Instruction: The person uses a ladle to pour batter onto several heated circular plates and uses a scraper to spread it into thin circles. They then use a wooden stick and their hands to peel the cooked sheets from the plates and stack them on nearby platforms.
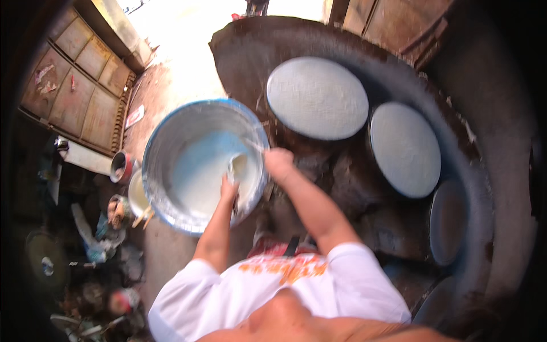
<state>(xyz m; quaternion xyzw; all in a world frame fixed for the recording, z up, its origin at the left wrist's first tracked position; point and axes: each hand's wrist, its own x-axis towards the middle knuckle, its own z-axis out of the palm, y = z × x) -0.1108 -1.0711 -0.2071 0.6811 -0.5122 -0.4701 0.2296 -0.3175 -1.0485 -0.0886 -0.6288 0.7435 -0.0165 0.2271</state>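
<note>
A big round tub [162,154] with a blue rim stands in front of me, with milky white liquid [199,182] in its bottom. My left hand [229,188] reaches inside, closed around a small pale scoop [239,165] whose exact shape is blurred. At the tub's right rim, my right hand [278,162] is closed. A thin whitish streak runs from its fingers over the rim; I cannot make out what it is. Beyond that hand, a round surface [317,98] coated in white sits on a dark stove top [245,62]. A second white round surface [405,150] lies to its right.
Along the curved right side sit more round tops, including a darker one [449,222]. Left of the tub stand a pale bucket [138,194], a red pail [121,166] and a pot [118,211]. Clutter covers the lower left floor. A metal door [80,85] stands at the far left.
</note>
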